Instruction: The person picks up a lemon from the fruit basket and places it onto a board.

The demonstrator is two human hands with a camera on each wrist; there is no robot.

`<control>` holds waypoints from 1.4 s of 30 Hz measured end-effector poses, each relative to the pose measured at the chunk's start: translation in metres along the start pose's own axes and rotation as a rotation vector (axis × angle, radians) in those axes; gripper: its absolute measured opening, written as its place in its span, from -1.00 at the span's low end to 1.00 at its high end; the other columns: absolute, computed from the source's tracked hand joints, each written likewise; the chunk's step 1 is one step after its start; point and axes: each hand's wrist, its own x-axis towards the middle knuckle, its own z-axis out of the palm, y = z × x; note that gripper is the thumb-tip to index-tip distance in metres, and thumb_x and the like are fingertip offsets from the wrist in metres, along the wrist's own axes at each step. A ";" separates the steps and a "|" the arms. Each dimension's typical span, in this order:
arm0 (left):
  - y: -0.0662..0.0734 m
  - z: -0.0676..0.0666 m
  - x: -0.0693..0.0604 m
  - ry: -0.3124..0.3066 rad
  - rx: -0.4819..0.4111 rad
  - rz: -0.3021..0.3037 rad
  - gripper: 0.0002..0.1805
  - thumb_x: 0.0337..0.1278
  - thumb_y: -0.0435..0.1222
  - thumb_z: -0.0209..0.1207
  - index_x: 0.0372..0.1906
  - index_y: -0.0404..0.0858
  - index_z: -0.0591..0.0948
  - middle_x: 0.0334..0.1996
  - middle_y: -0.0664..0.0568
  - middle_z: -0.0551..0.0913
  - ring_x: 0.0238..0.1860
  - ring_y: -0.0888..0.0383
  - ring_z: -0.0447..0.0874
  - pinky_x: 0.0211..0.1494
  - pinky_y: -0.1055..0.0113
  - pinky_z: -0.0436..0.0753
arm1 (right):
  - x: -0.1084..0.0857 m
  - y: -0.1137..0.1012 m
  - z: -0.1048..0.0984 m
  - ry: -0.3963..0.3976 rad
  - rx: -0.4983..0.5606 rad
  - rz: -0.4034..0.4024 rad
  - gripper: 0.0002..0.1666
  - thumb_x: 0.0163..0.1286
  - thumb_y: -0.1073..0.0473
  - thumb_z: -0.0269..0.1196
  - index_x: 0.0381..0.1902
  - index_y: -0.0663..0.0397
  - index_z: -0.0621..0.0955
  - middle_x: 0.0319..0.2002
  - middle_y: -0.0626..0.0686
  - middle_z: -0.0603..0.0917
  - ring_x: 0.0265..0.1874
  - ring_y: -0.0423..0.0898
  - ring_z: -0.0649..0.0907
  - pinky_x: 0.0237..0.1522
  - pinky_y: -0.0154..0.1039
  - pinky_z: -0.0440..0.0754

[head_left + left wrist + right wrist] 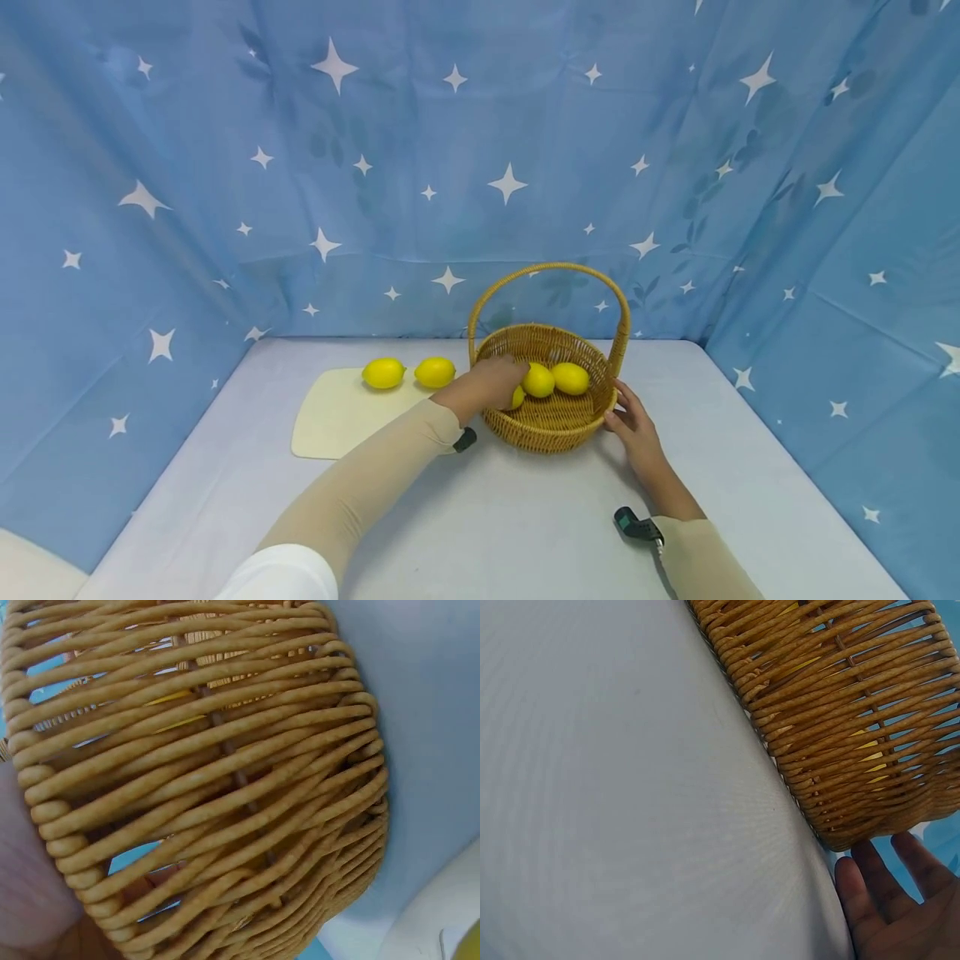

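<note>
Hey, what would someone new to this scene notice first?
Likely the wicker basket with its tall arched handle, just right of centre in the head view, bright yellow lemons inside. The left hand reaches into it; the right hand touches its side. Behind, white stars dot the blue curtain.

The head camera is looking forward and down over the table (510, 517), taking in the starry curtain (420, 133) beyond. The left wrist camera is facing the woven basket (547, 439) from very close, tilted; the right wrist camera is viewing it low over the table, farther off. All 3 views are sharing the basket; head and right wrist are also sharing the right hand (636, 432).
</note>
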 end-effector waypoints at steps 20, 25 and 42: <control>-0.004 -0.005 -0.006 -0.019 -0.003 0.096 -0.52 0.23 -0.31 0.25 0.27 -0.10 0.55 0.04 0.05 0.51 -0.04 0.18 0.51 -0.01 0.31 0.54 | 0.002 0.011 0.002 0.016 -0.001 -0.004 -0.23 0.52 0.07 0.08 0.56 -0.21 0.03 0.42 0.28 0.20 0.24 0.23 0.42 -0.03 -0.37 0.55; -0.005 -0.012 -0.011 0.058 0.022 0.157 -0.47 0.18 -0.37 0.28 0.28 -0.11 0.54 0.03 0.02 0.48 -0.02 0.15 0.49 -0.01 0.32 0.54 | 0.003 0.009 0.001 0.019 -0.010 0.005 -0.24 0.52 0.05 0.08 0.56 -0.23 0.04 0.42 0.27 0.20 0.24 0.21 0.43 -0.04 -0.38 0.55; -0.012 -0.045 -0.063 0.147 0.011 0.247 -0.36 0.06 -0.44 0.34 0.32 -0.15 0.49 0.08 0.03 0.39 0.06 0.13 0.39 -0.12 0.35 0.52 | 0.004 0.014 0.000 0.008 -0.005 -0.027 -0.24 0.54 0.10 0.06 0.57 -0.20 0.01 0.42 0.32 0.17 0.24 0.26 0.40 -0.06 -0.42 0.56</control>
